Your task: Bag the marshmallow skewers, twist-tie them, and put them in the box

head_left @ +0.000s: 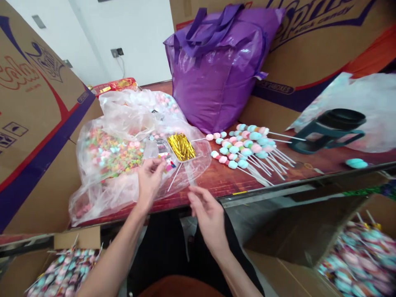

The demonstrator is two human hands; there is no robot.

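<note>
My left hand [150,179] is raised over the table's front edge, its fingers pinched on a white stick with small pink candies [171,168]. My right hand [208,212] is lower and nearer to me, fingers curled together. What they hold, if anything, is too faint to name. Just beyond both hands lies a clear plastic bag of coloured marshmallows [107,154]. A bundle of gold twist ties [182,146] rests on the plastic. To the right, several finished marshmallow skewers [247,146] lie side by side on the brown table [222,181].
A purple carrier bag [216,66] stands at the back. A dark teal tape dispenser [332,128] lies at right on white plastic. Cardboard cartons wall the left [34,123] and back. Boxes of wrapped skewers sit below at left [64,272] and right [361,255].
</note>
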